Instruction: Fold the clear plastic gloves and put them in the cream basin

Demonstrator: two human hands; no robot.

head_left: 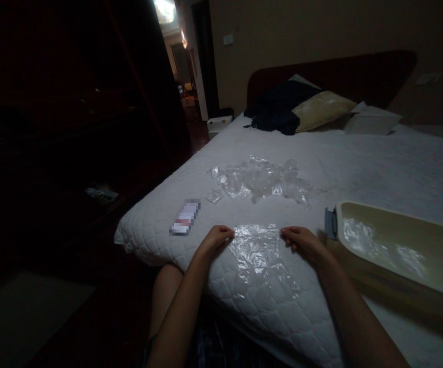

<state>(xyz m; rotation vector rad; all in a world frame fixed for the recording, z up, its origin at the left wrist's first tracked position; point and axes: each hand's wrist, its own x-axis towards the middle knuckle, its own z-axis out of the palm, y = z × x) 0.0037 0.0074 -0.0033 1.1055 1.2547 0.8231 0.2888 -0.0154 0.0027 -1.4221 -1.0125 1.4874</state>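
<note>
A clear, crinkled plastic bag (257, 253) is stretched flat between my two hands over the near edge of the bed. My left hand (219, 237) pinches its far left corner. At the far right corner, the fingers of my right hand (296, 239) are closed on the same bag. The lower part of the bag lies loose on the quilted cover. Beyond it a pile of similar clear plastic bags (261, 179) is spread on the bed.
A phone-like object (185, 217), its face pixelated, lies left of my hands. To the right stands a cream plastic bin (393, 276) with a grey latch and clear plastic inside. Dark cloth (278, 105) and a yellowish pillow (323, 110) lie near the headboard (332, 69).
</note>
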